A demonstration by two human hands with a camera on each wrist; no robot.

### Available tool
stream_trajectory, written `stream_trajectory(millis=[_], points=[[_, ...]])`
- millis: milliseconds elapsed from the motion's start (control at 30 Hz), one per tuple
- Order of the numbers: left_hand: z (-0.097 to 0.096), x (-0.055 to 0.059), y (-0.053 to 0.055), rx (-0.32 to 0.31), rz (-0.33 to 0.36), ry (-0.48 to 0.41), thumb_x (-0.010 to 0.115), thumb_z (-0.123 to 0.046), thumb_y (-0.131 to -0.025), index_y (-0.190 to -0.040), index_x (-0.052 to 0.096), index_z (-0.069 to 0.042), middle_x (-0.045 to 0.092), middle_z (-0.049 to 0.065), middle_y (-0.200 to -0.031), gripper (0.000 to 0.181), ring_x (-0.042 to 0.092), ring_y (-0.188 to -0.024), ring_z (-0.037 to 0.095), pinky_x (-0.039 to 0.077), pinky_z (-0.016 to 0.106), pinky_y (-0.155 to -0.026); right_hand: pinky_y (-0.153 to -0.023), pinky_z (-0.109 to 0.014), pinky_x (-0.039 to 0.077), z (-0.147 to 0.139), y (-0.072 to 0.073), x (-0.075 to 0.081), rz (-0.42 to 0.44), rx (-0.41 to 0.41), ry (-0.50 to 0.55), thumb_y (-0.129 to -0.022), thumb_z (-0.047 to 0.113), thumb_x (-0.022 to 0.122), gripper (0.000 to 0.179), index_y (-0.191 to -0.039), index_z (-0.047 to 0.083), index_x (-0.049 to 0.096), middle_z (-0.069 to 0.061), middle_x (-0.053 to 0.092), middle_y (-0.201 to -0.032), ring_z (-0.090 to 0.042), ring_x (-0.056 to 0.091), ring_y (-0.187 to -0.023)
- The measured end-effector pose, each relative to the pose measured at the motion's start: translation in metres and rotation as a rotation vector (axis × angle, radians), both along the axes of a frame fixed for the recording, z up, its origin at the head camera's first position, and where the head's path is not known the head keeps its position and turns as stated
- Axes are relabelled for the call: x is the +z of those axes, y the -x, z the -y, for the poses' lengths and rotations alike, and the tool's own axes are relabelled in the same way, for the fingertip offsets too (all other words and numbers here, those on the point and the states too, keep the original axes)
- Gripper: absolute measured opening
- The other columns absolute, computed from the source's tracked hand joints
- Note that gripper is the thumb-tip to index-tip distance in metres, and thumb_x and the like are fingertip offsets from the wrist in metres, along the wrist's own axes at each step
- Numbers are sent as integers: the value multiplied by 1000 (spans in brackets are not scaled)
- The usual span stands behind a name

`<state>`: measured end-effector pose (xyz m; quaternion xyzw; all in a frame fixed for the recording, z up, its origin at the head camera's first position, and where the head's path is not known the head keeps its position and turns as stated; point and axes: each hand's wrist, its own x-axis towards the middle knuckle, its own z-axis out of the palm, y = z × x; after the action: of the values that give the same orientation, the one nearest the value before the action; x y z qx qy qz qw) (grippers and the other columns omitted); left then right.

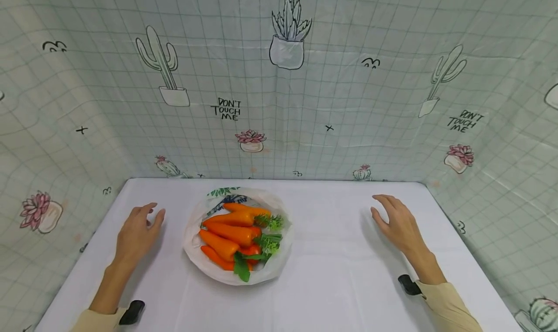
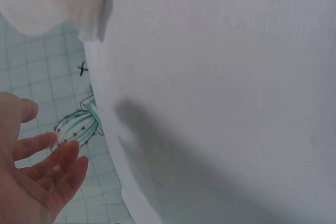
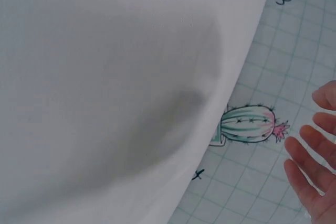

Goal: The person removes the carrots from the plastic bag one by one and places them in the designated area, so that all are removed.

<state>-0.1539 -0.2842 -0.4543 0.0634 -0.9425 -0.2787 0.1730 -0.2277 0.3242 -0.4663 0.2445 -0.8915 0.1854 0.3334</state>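
Observation:
Several orange carrots (image 1: 233,233) with green leafy tops (image 1: 268,242) lie in a white plastic bag (image 1: 198,259) whose mouth is spread round on the table, left of centre. To the bag's left, my left hand (image 1: 136,233) hovers with loosely bent fingers and holds nothing. Its shadow falls on the white cloth in the left wrist view, where part of the bag (image 2: 52,3) shows at the upper left. My right hand (image 1: 398,225) is over the table's right side, well apart from the bag, fingers relaxed and nothing in them.
A white cloth covers the table (image 1: 331,254). Behind it and along both sides hangs a pale grid-patterned curtain (image 1: 331,90) printed with cacti and words. Each wrist wears a black device, one at the left cuff (image 1: 132,312) and one at the right cuff (image 1: 409,284).

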Motion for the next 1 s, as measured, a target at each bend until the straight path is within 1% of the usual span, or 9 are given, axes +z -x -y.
stream_trajectory(millis=[167,367,533,700,833,1000], points=[[-7,3,0,-7,-45,-27,59,-24,-104,-130,60,9,62,29,-115,43,62,-88,36,48,44,-66,-85,-57,52,10,0,2,7,22,13,-84,-2,77,35,-118,-5,68,-23,68,-113,-44,64,-102],[-16,4,0,-45,-121,-76,62,-18,-101,-124,64,10,65,28,-108,36,64,-79,33,47,38,-64,-84,-55,53,22,-2,2,18,39,27,-84,-1,78,36,-119,-3,69,-21,68,-114,-42,65,-103],[-24,6,-2,-52,-173,-106,66,-13,-99,-121,67,9,68,23,-102,32,63,-74,28,47,29,-62,-83,-54,54,33,-5,3,37,51,50,-85,-1,78,36,-120,-2,69,-19,69,-115,-40,66,-104],[-34,9,-6,-50,-188,-136,68,-12,-97,-119,68,9,68,19,-98,30,63,-75,27,46,22,-62,-80,-50,54,45,-8,6,45,71,64,-86,0,77,35,-120,-1,69,-17,69,-114,-35,66,-100],[-41,11,-7,-52,-206,-153,69,-11,-96,-112,71,7,68,17,-93,24,63,-75,27,44,15,-63,-79,-47,54,54,-8,7,38,91,70,-86,0,77,35,-120,0,69,-15,70,-114,-31,67,-99],[-49,14,-10,-78,-240,-174,73,-6,-93,-106,73,6,67,17,-89,18,62,-73,27,41,6,-64,-79,-45,54,64,-9,10,40,120,87,-86,0,77,36,-121,1,69,-12,70,-114,-28,67,-99]])
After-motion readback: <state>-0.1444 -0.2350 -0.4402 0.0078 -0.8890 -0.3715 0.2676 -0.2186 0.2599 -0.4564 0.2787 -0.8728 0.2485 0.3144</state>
